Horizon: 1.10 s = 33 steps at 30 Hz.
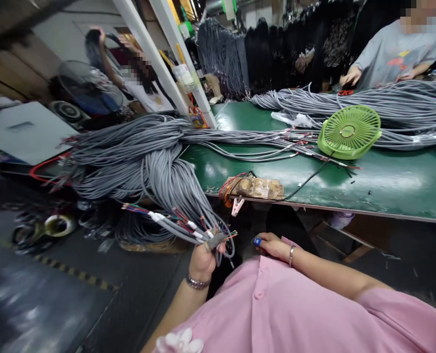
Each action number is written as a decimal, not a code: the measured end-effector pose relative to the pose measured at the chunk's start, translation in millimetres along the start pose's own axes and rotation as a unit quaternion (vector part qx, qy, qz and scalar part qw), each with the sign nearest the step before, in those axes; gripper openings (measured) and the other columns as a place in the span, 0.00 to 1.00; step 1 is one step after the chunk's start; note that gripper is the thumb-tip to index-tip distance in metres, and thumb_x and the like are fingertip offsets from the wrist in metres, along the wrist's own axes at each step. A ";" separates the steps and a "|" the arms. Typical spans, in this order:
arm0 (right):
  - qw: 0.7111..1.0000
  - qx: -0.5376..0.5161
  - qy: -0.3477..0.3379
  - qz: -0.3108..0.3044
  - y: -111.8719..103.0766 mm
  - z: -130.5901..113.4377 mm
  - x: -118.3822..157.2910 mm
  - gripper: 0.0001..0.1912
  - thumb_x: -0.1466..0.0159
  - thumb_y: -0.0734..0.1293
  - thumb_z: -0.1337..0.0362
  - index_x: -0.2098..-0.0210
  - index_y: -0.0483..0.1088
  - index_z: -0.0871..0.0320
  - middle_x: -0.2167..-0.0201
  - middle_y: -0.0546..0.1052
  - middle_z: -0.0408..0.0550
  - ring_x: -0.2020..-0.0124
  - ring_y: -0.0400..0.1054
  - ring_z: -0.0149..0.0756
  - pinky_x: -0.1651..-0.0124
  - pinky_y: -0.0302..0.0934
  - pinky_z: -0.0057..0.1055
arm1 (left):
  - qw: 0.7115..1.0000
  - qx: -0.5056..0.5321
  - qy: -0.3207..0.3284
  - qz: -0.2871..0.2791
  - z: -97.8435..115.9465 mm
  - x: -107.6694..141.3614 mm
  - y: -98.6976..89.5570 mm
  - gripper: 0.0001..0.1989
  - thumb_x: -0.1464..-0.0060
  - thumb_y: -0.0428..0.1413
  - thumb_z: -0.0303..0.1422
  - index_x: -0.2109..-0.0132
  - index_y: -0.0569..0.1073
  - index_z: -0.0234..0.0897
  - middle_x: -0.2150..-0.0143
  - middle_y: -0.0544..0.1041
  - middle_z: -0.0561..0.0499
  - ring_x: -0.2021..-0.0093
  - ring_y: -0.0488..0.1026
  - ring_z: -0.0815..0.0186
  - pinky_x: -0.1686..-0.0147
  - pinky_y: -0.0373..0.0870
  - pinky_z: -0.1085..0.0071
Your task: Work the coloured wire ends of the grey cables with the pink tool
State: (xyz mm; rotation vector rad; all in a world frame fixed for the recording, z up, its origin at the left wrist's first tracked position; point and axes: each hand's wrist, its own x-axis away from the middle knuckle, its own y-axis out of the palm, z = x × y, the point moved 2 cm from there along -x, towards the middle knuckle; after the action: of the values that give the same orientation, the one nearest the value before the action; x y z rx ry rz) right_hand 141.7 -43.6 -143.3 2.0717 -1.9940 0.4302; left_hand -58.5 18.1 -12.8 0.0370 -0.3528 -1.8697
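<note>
My left hand is closed around the ends of several grey cables, just off the table's front edge. Thin coloured wires stick out past its fingers, and a grey covering wraps the thumb. White sleeves sit on some of the cable ends. To the right, apart from the cables, my right hand is closed on a small blue tool, whose kind I cannot make out. A large bundle of grey cables drapes over the table edge beside my left hand.
On the green table stands a green fan with a black cord. A taped wooden block and a pink clip are at the front edge. More cables lie behind. One person works across the table, another at left.
</note>
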 end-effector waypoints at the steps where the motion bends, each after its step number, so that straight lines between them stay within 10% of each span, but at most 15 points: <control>1: 1.000 0.009 -0.003 -0.003 0.7 -0.6 0.5 0.12 0.40 0.66 0.56 0.65 0.74 0.58 0.75 0.74 0.43 0.78 0.63 0.29 0.73 0.56 0.26 | 1.000 0.006 0.003 0.001 -1.3 -0.4 -3.0 0.17 0.57 0.62 0.38 0.81 0.64 0.34 0.85 0.65 0.55 0.83 0.63 0.73 0.78 0.62 0.74; 33: 0.995 0.086 -0.008 -0.048 5.1 -12.0 22.8 0.14 0.42 0.65 0.54 0.66 0.74 0.58 0.72 0.76 0.46 0.72 0.66 0.33 0.67 0.59 0.30 | 0.991 0.131 0.009 -0.015 -8.2 -14.2 -33.3 0.10 0.60 0.61 0.31 0.78 0.67 0.32 0.87 0.65 0.55 0.85 0.62 0.73 0.81 0.60 0.75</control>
State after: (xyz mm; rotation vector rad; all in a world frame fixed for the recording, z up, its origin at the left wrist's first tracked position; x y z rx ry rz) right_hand 136.7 -60.6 -124.0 2.2693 -1.9159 0.5864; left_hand -83.0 39.0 -31.3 0.2398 -0.5862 -1.8409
